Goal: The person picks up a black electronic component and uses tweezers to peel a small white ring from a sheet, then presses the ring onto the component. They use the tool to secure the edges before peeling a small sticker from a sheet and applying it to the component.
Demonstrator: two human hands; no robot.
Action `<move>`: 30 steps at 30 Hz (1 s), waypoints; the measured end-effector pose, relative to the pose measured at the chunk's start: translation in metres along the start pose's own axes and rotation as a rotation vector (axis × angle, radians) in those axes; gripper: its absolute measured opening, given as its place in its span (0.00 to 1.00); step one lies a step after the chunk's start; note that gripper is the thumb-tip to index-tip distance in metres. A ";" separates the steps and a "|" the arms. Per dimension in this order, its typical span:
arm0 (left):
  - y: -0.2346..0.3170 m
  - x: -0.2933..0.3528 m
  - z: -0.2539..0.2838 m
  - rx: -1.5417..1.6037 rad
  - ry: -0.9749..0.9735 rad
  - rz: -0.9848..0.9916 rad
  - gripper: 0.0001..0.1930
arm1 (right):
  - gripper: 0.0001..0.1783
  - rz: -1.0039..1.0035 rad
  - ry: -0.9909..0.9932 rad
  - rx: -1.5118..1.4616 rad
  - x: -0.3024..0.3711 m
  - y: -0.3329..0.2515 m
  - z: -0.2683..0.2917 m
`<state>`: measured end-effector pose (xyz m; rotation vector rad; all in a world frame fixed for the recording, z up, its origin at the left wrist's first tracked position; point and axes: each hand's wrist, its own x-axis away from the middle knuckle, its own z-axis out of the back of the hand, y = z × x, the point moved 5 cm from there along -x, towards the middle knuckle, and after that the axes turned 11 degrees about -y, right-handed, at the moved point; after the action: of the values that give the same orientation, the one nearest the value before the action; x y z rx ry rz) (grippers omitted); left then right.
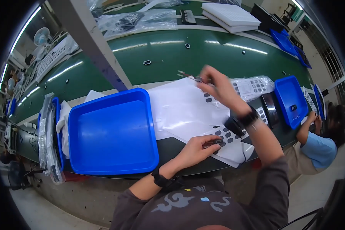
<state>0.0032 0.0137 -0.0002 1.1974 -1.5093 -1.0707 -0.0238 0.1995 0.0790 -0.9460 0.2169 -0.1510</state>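
My left hand [197, 150] is closed on a small dark oval part [217, 142] with a square on its face. It rests by a sheet of dark rounded pads [230, 135] at the table's near edge. Higher up and to the right, my right hand [219, 86] grips a pair of thin tweezers [190, 76], their tips apart and pointing left. Slight blur softens this hand. Beneath both hands lie white paper sheets [180, 111], partly covered by my right forearm.
A big blue tray [153, 153] stands left of the papers, beside a grey post [92, 42]. A smaller blue tray [281, 92] with a dark part sits right, near another person [318, 147]. Beyond runs a green conveyor belt [165, 50] carrying small oval parts.
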 end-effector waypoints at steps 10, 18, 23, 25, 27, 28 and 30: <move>-0.010 -0.004 0.004 0.036 0.011 0.041 0.19 | 0.13 0.289 0.004 -0.131 -0.187 0.014 -0.092; -0.007 -0.002 0.012 0.366 0.132 -0.105 0.18 | 0.19 -0.066 0.117 -0.653 0.003 -0.041 0.029; 0.015 0.003 0.026 0.409 0.319 -0.256 0.17 | 0.13 -0.277 0.428 -0.524 0.152 -0.036 0.003; 0.013 -0.002 0.027 0.395 0.338 -0.257 0.17 | 0.09 -0.427 0.480 -0.555 0.196 -0.009 -0.042; 0.010 -0.003 0.028 0.324 0.324 -0.223 0.17 | 0.09 -0.495 0.467 -0.607 0.221 0.007 -0.065; 0.009 -0.002 0.026 0.284 0.325 -0.206 0.17 | 0.08 -0.464 0.420 -0.550 0.229 0.008 -0.070; 0.005 0.001 0.021 0.256 0.313 -0.167 0.17 | 0.08 -0.384 0.321 -0.444 0.238 0.008 -0.079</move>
<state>-0.0187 0.0152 0.0004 1.6113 -1.3450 -0.7647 0.1869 0.0896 -0.0002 -1.4001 0.3728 -0.6311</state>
